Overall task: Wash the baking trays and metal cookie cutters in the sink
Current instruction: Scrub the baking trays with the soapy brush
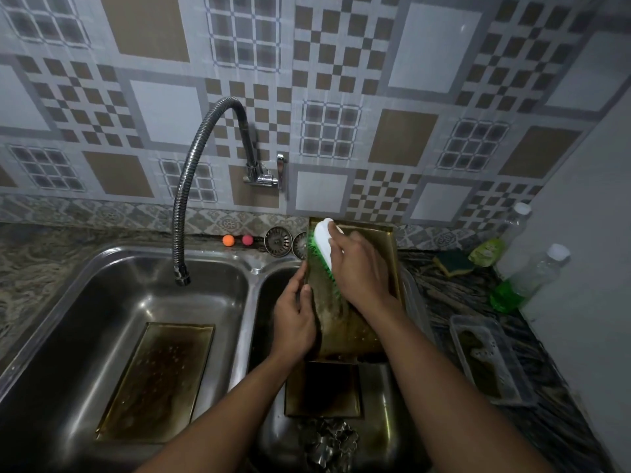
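A golden baking tray (355, 322) stands tilted over the right sink basin, its far end near the wall. My left hand (296, 319) grips its left edge. My right hand (360, 271) holds a white scrub brush (324, 245) with green bristles against the tray's inner face. A second tray (324, 387) lies flat in the right basin under it. A third tray (157, 380) lies in the left basin. Several metal cookie cutters (329, 445) sit at the near end of the right basin.
A flexible tap (201, 165) hangs over the left basin, no water running. Two sink strainers (278, 241) and two small balls (228, 240) sit on the back ledge. A sponge (454, 262), soap bottles (522, 278) and a clear tub (491, 360) stand on the right counter.
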A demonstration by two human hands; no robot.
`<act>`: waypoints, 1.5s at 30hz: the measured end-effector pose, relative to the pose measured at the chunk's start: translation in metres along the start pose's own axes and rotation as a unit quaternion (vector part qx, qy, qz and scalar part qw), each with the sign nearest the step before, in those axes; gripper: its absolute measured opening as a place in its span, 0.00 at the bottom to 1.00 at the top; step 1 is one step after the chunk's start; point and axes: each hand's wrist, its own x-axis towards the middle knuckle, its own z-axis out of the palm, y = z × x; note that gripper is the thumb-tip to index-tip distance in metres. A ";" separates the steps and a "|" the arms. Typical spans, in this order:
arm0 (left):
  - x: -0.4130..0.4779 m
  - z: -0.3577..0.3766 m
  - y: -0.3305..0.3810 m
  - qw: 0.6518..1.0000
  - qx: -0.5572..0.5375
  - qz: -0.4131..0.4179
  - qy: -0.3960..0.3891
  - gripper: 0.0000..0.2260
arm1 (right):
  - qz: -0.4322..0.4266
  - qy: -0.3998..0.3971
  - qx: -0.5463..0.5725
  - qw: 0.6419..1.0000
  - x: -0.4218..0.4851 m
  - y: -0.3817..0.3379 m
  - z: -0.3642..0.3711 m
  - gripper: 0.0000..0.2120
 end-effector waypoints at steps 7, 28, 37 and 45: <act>0.007 -0.015 -0.006 0.999 0.016 0.012 0.039 0.19 | 0.102 0.028 0.014 0.994 0.013 0.043 -0.010 0.19; 0.030 -0.011 0.004 0.996 0.002 0.014 0.092 0.19 | -0.057 -0.008 0.132 0.990 -0.083 0.001 0.019 0.20; 0.027 -0.020 0.005 0.991 -0.001 0.036 0.129 0.19 | -0.030 0.049 0.058 0.997 -0.068 0.047 0.007 0.21; 0.033 -0.005 0.011 0.992 -0.009 0.030 0.123 0.18 | -0.053 0.022 0.139 0.989 -0.077 0.006 0.021 0.20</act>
